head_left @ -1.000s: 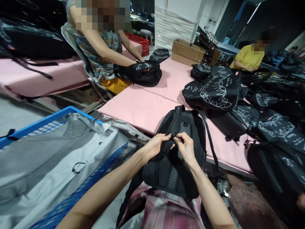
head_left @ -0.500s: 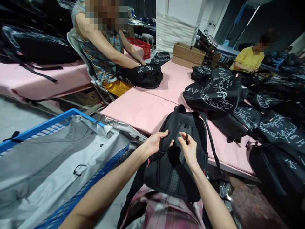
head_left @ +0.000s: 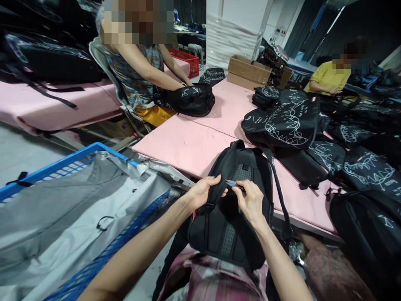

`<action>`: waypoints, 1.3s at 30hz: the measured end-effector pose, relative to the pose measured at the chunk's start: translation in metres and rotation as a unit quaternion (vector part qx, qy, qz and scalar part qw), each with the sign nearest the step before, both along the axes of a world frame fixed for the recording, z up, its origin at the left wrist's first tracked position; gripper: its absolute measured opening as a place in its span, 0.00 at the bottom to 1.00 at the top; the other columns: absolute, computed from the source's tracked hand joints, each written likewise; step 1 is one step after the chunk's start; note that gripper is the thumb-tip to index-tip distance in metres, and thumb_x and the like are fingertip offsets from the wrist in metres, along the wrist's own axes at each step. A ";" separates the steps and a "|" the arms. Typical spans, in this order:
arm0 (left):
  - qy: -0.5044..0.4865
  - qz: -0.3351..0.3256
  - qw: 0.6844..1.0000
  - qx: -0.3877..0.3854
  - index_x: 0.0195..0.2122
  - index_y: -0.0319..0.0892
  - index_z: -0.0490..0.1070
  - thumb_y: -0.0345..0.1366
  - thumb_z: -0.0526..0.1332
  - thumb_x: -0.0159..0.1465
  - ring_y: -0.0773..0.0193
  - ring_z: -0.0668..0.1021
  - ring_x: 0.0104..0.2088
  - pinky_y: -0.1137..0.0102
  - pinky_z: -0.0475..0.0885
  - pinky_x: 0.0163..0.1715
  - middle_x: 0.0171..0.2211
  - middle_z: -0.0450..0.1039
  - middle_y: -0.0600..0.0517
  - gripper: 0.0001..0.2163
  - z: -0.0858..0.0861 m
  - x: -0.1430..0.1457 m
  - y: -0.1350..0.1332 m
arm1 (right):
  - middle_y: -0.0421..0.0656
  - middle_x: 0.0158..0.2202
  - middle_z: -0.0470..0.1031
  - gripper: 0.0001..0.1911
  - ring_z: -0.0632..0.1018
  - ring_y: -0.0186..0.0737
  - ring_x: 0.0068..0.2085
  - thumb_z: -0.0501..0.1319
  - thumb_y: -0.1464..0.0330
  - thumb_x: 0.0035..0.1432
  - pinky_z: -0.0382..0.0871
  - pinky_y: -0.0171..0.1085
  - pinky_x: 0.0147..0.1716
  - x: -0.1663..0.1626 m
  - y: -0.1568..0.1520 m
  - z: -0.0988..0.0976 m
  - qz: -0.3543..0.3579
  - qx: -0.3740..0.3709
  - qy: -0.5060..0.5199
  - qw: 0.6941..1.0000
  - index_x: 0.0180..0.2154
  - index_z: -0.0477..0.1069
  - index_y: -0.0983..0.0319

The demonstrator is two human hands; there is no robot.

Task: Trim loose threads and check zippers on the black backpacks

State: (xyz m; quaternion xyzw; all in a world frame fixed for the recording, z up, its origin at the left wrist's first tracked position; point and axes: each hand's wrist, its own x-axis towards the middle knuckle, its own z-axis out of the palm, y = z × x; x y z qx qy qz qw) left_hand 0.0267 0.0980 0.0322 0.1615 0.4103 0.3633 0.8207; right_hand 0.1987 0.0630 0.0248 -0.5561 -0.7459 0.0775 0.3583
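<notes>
A black backpack (head_left: 232, 225) leans from my lap against the table edge, its padded back panel facing me. My left hand (head_left: 202, 192) is closed around one shoulder strap (head_left: 218, 186), thumb on top and fingertips showing at the far side. In my right hand (head_left: 250, 196) is a small pair of thread snips (head_left: 232, 183), pinched between thumb and fingers. Their metal blades point left and meet the edge of the strap; whether they touch it I cannot tell. The other shoulder strap (head_left: 278, 188) hangs loose down the right side.
Black backpacks with white line drawings (head_left: 282, 125) are heaped on the pink table (head_left: 175, 138) at right. A blue crate (head_left: 97, 146) with grey lining stands at left. Across the table a co-worker (head_left: 134, 62) reaches into a black bag (head_left: 200, 100); a cardboard box (head_left: 247, 72) sits behind.
My right hand has turned, swinging the snips from upright to pointing left, with the blades now at the strap. My left hand keeps its hold on the strap.
</notes>
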 end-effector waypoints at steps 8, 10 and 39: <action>0.000 0.000 1.000 -0.003 0.25 0.34 0.68 0.34 0.60 0.60 0.63 0.77 0.21 0.70 0.75 0.26 0.20 0.73 0.48 0.09 -0.004 -0.002 0.000 | 0.40 0.31 0.75 0.09 0.74 0.38 0.31 0.57 0.62 0.57 0.65 0.35 0.31 0.007 0.002 -0.005 -0.019 -0.074 0.153 0.985 0.34 0.72 0.60; -0.002 -0.001 1.000 -0.004 0.25 0.34 0.69 0.35 0.60 0.60 0.64 0.77 0.22 0.70 0.75 0.26 0.20 0.73 0.48 0.10 -0.004 -0.002 0.001 | 0.41 0.30 0.75 0.09 0.74 0.39 0.32 0.58 0.62 0.57 0.65 0.36 0.34 0.006 0.002 -0.005 -0.002 -0.059 0.125 0.990 0.34 0.73 0.60; 0.675 -0.239 0.672 0.189 0.38 0.44 0.63 0.40 0.55 0.59 0.48 0.79 0.34 0.66 0.67 0.33 0.30 0.76 0.45 0.08 -0.104 0.006 -0.065 | 0.44 0.40 0.75 0.17 0.75 0.43 0.41 0.57 0.59 0.55 0.67 0.41 0.41 0.053 0.089 -0.055 -0.101 -0.167 0.202 0.960 0.45 0.68 0.59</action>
